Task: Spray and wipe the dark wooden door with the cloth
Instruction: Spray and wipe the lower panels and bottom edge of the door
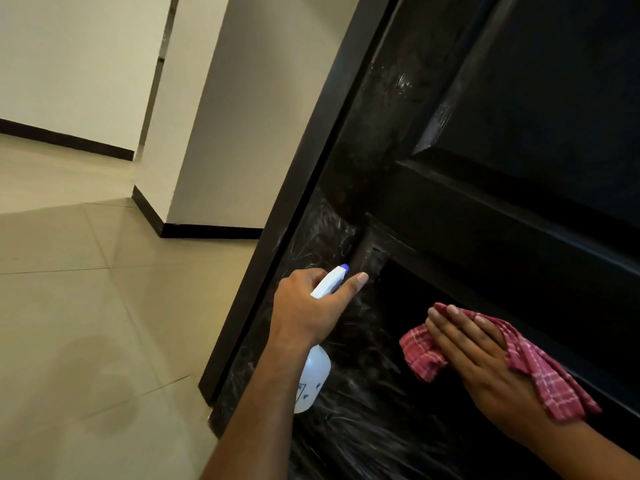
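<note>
Cloth [550, 379] under flat right hand [485, 362] (against door [519, 220])

Cream walls [79, 57] w/ dark skirting [65, 142], tiled floor [86, 323]

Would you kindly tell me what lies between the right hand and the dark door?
In the head view, the pink checked cloth lies between the right hand and the door; the straight fingers press it against the door.

Left hand [308, 306] grips spray bottle [313, 379]; right hand [485, 362] presses cloth [547, 372] on door [502, 220]
</note>
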